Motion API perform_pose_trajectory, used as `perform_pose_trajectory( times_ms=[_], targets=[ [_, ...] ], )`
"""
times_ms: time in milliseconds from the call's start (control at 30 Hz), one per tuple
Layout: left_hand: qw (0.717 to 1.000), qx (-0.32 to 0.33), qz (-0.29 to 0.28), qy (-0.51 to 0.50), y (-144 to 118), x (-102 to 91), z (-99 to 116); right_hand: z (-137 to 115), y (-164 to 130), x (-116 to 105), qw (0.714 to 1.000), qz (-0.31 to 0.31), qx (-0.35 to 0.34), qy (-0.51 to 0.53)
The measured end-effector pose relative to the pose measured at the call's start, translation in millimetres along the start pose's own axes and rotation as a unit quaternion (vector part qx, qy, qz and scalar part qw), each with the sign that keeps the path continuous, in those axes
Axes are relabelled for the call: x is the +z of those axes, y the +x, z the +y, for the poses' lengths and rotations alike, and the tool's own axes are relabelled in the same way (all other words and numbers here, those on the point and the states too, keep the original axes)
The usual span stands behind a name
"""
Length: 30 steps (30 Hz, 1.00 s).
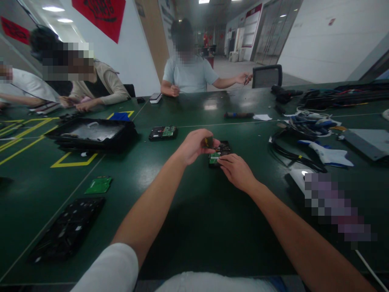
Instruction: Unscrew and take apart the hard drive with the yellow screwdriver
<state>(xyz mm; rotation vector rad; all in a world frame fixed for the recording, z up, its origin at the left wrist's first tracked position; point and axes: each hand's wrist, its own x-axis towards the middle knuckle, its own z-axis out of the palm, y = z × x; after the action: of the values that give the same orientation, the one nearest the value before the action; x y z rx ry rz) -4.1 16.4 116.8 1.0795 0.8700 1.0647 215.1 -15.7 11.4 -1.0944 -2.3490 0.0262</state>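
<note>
A small black hard drive point(219, 153) with a green circuit board lies on the dark green table point(194, 211) in front of me. My left hand point(194, 145) is closed around a short dark tool handle point(208, 141) held upright over the drive. My right hand point(235, 170) rests on the drive's near right edge, fingers pressing it down. Part of the drive is hidden under both hands.
A second hard drive point(163, 132) lies further back. A black tray point(91, 134) stands at left, a loose green board point(99, 185) and a black keyboard-like panel point(68, 229) near left. Cables and tools point(306, 129) pile at right. Other people sit across the table.
</note>
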Motion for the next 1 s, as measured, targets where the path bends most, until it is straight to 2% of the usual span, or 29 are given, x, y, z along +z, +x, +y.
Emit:
perform_pose_trajectory(
  times_ms=[100,400,467,700,867,1000],
  targets=[
    [1.0,0.017,0.008,-0.009,2.1,0.0,-2.0,-0.3,0.0,-0.1,1.0,-0.003,0.003,-0.004],
    [0.989,0.084,0.016,0.121,-2.2,0.4,5.5,-2.6,0.9,-2.5,1.0,-0.014,0.009,-0.01],
    [0.99,0.072,0.021,0.118,-3.5,1.0,6.6,-3.1,1.0,-3.1,1.0,-0.014,0.008,-0.011],
    [1.0,0.001,-0.012,0.007,0.2,1.3,-0.2,-2.1,0.9,-1.8,1.0,-0.011,0.005,-0.011],
    [0.999,0.02,-0.014,0.033,0.6,-2.2,0.6,-1.5,0.4,-0.9,1.0,-0.007,0.003,-0.009],
    [0.998,-0.019,-0.024,0.049,-1.6,-3.8,2.6,-1.7,0.4,-1.3,1.0,-0.009,0.005,-0.007]
  ],
)
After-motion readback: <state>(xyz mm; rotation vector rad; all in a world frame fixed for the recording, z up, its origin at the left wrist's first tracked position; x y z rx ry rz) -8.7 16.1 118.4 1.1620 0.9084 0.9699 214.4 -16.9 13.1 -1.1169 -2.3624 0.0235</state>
